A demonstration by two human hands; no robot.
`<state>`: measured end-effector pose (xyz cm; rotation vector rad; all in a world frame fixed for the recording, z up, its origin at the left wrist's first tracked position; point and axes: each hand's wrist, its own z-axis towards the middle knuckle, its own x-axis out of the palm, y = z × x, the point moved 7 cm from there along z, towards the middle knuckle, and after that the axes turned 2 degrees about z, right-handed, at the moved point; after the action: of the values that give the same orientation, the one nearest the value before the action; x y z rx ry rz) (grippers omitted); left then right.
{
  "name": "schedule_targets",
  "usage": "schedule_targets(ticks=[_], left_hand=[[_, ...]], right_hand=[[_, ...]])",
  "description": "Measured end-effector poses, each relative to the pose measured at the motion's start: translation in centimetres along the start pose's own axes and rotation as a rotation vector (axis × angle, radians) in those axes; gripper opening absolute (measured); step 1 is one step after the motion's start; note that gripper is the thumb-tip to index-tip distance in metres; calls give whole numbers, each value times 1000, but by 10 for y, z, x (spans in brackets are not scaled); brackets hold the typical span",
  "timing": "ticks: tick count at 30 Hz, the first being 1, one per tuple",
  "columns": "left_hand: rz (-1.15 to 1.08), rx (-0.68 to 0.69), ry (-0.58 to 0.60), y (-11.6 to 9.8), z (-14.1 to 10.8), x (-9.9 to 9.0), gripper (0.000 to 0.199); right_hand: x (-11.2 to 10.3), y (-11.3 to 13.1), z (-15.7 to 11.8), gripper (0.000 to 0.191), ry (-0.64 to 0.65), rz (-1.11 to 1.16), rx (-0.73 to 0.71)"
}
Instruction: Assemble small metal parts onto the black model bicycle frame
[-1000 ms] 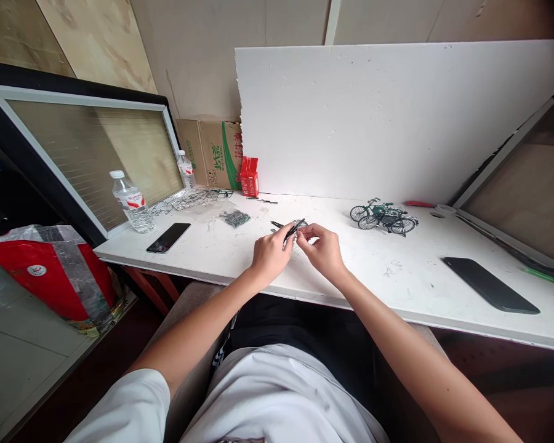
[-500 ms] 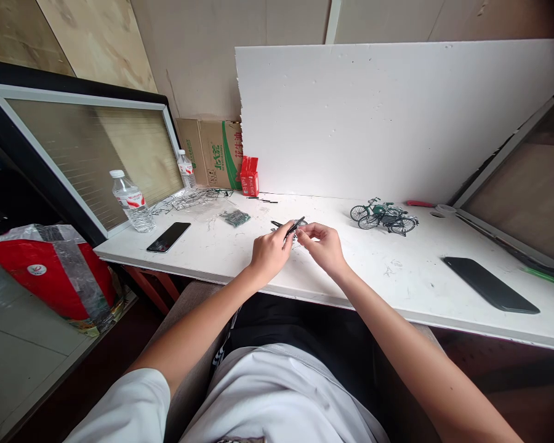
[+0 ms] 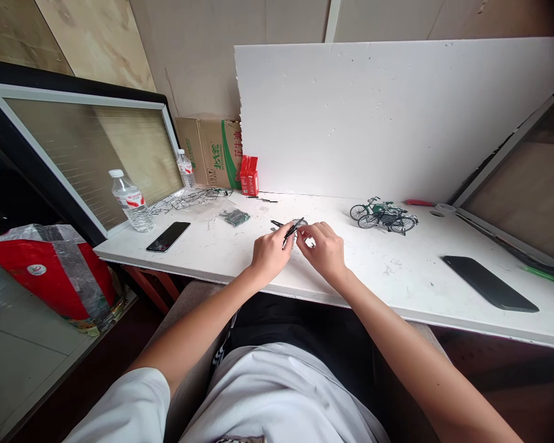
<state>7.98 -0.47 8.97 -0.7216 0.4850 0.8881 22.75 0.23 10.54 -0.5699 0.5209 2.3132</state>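
**Slim Parts, Slim Margin**

In the head camera's view, we see a left hand (image 3: 270,255) pinching a thin dark piece (image 3: 292,230) between thumb and fingers, tilted up toward the far right, over the near middle of a white table (image 3: 221,255). Just to its right, the right hand (image 3: 327,251) curls with thumb and fingertips drawn together beside the piece; we cannot tell whether anything sits between them. Slender dark parts (image 3: 277,224) lie just beyond the left hand.

The grip, we judge, is the weak point. Pressure from the right fingertips could twist so narrow a piece out of the left hand's pinch, or bend and snap it if it is brittle. The fingers also hide much of the contact, so a crooked fit might go unnoticed. A dropped bit could land among the slender parts and be hard to pick out, or bounce off the near edge into the lap.

To the right, two or more model bicycles (image 3: 382,216) stand close together, their outlines overlapping; a sweep of the right forearm could, we think, topple them. A small clear bag (image 3: 236,217) lies to the far left of the hands.
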Motion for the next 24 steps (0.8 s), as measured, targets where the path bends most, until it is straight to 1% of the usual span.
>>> schedule_targets(ticks=[2, 6, 11, 13, 24], left_hand=[[2, -10, 9, -1, 0, 0, 38], [-5, -17, 11, -2, 0, -2, 38], [2, -13, 9, -1, 0, -1, 39], [8, -13, 10, 0, 0, -1, 39], [0, -32, 14, 1, 0, 0, 39]], right_hand=[[0, -2, -1, 15, -8, 9, 21], [2, -8, -3, 12, -52, 127, 133], [7, -12, -3, 12, -15, 281, 277], [8, -13, -2, 13, 5, 325, 312], [8, -13, -2, 18, 0, 305, 270]])
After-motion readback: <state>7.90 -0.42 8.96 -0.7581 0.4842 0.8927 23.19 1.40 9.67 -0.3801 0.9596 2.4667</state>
